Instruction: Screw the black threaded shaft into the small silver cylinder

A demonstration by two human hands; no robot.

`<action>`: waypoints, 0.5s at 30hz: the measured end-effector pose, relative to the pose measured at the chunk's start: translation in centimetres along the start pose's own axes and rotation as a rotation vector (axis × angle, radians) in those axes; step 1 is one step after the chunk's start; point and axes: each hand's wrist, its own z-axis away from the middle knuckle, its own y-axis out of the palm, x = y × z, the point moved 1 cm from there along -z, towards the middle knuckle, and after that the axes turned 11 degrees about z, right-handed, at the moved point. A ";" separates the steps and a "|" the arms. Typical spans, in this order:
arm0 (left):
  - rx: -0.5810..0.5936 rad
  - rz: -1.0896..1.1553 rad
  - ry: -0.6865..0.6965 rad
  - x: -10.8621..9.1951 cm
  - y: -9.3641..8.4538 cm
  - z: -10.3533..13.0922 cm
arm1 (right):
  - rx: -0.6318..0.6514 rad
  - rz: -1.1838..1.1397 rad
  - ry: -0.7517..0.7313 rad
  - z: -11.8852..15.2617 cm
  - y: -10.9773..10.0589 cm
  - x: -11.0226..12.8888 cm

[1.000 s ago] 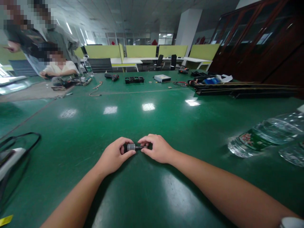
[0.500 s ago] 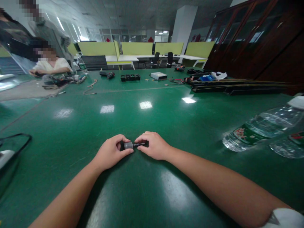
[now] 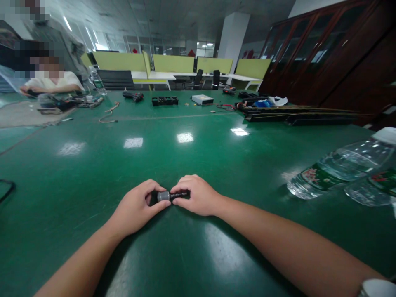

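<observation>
A small grey cylinder with a dark, ribbed shaft [image 3: 163,196] lies sideways just over or on the green table [image 3: 173,161]; I cannot tell whether it touches the surface. My left hand [image 3: 134,207] pinches the grey body between thumb and forefinger. From the other side, my right hand [image 3: 201,196] has its thumb and fingers closed around the shaft, close to where it meets the cylinder. The curled right fingers partly cover the shaft's far end.
Clear water bottles [image 3: 328,175] stand at the right. Along the far side are a power drill [image 3: 133,96], a black slotted part [image 3: 165,101], a white box [image 3: 202,99] and long black rails [image 3: 278,116]. A seated person [image 3: 54,82] is at the far left; a black cable [image 3: 10,187] lies nearer.
My right fingertips have slid along the shaft, closer to the grey cylinder. My left hand keeps its pinch. The whole view has shifted slightly, with the background moving left.
</observation>
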 end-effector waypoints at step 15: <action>-0.034 0.045 -0.040 -0.5 0.1 0.1 | 0.008 -0.027 0.036 0.0 -0.3 0.1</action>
